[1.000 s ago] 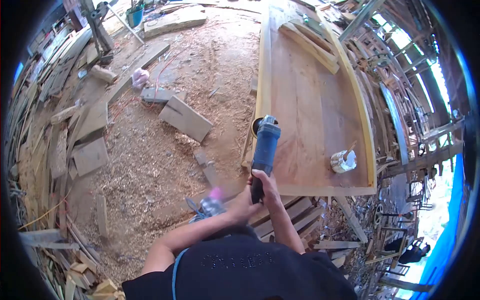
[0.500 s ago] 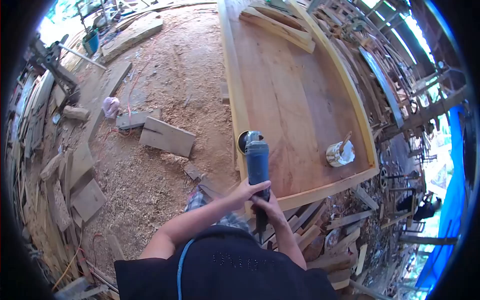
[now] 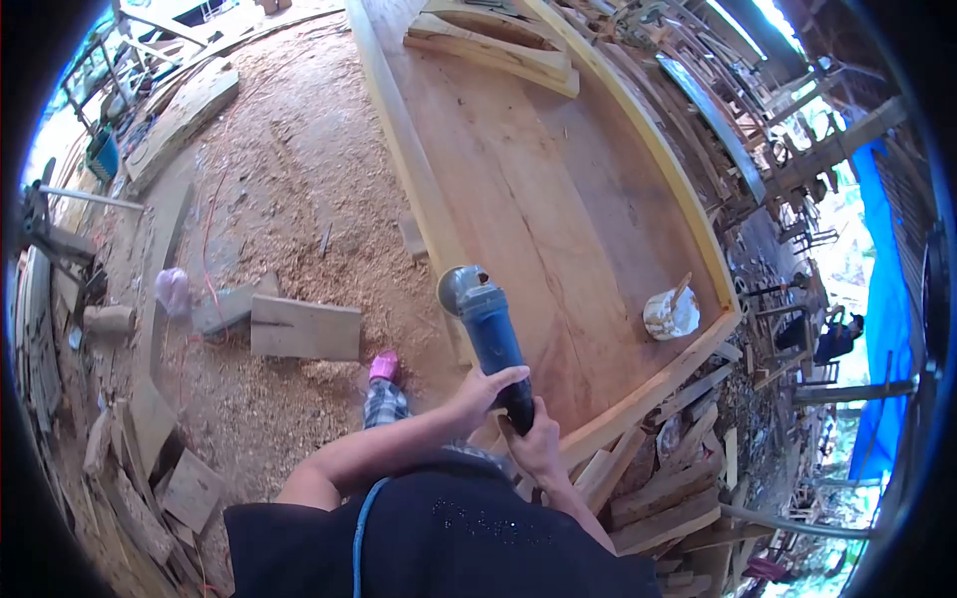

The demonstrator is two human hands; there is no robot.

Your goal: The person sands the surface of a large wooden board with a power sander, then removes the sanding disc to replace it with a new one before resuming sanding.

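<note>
Both of my hands are closed around a blue angle grinder [image 3: 492, 339]. My left hand [image 3: 478, 394] wraps the body just behind its blue housing, thumb across the top. Lower down, my right hand [image 3: 536, 439] grips the black rear end. The grinder's round disc [image 3: 458, 289] overlaps the left rail of a large wooden panel [image 3: 538, 229] edged with raised rails. On the panel, near its right corner, stands a white-smeared tub [image 3: 670, 316] with a stick in it. Curved wooden pieces [image 3: 493, 45] lie at its far end.
Sawdust and shavings cover the ground [image 3: 289, 179] left of the panel. A loose board [image 3: 305, 329] and a pink bag [image 3: 172, 291] lie there. My pink-covered foot [image 3: 384, 366] is beside the panel. Scrap timber [image 3: 668, 508] is piled at the right. A person [image 3: 837, 339] is far right.
The view has turned and shifted, so the panel now slants more. The grinder has tilted leftward in view, still in both hands. My pink-covered foot has come into sight.
</note>
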